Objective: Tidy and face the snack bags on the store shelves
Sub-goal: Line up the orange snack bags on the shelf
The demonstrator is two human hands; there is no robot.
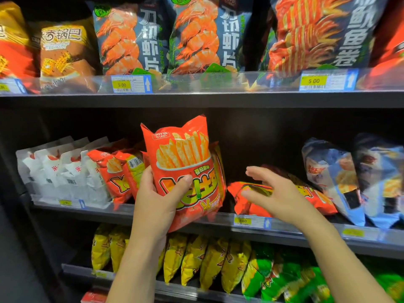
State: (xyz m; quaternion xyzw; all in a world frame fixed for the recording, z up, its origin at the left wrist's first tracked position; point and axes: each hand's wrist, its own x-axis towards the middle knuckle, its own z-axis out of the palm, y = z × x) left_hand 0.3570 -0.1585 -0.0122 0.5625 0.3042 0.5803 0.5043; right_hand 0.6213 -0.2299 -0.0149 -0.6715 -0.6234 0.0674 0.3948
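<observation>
Gripping hand: the left hand is curled round the lower half of a red fries bag, thumb across its front.
Fries bag: upright, face outward, held in front of the middle shelf (its bottom corner hangs below the front rail).
Right hand: the right hand is released, fingers spread and nearly straight, over a flat bag; whether it touches cannot be told.
Flat bag: red, lying on its side on the middle shelf, right of the fries bag, behind a price tag.
Left neighbours: red bags leaning, one showing its barcode; white bags further left.
Right neighbours: blue bags, tilted.
Top shelf: shrimp bags upright, facing out.
Bottom shelf: yellow bags, with green bags to their right.
</observation>
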